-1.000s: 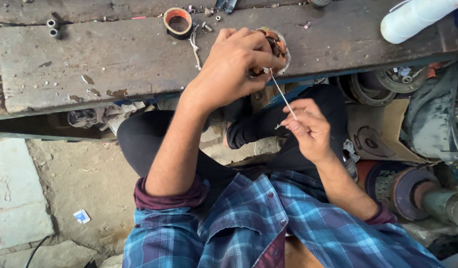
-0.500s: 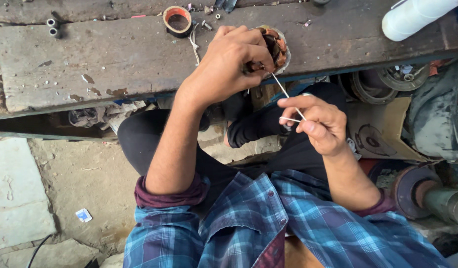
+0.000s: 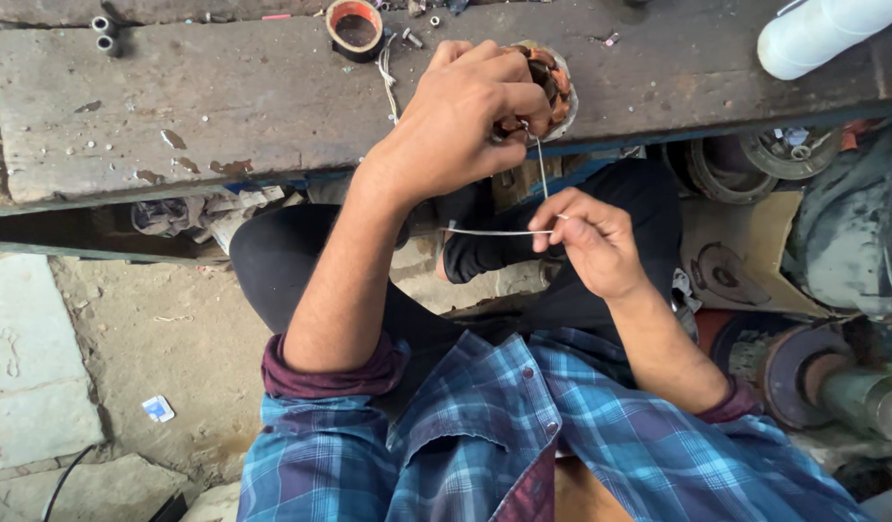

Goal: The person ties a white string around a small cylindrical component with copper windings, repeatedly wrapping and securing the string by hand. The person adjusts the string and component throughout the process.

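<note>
The left hand [image 3: 465, 121] lies curled over a round motor winding [image 3: 547, 82] of copper-coloured coils at the near edge of the wooden bench [image 3: 224, 106], fingers closed on it and covering most of it from the 9 o'clock side. The right hand [image 3: 591, 242] sits at 5 o'clock from the left, apart from it and below the bench edge, thumb and forefinger pinched shut on a thin white cord [image 3: 541, 169]. The cord runs taut from the winding down to the pinch, and a loose end [image 3: 485, 231] sticks out level toward 9 o'clock. Whether the cord is tied into the coils cannot be told.

On the bench, at 11 o'clock from the left hand, stands a roll of tape [image 3: 354, 27] with a reddish rim, and a short length of pale string [image 3: 388, 72] lies just beside it. Two small metal tubes [image 3: 103, 34] rest far off at 10 o'clock, near the bench's far left corner. A white cylinder [image 3: 823, 34] lies at 2 o'clock, on the bench's right end. Below the bench at 3 to 4 o'clock from the right hand are round metal motor parts [image 3: 755, 159] and a rusted housing [image 3: 804, 372]. The person wears a blue plaid shirt [image 3: 485, 445] with rolled sleeves and dark trousers [image 3: 291, 271]. A small blue-and-white scrap [image 3: 158, 409] lies on the dirt floor at 8 o'clock.
</note>
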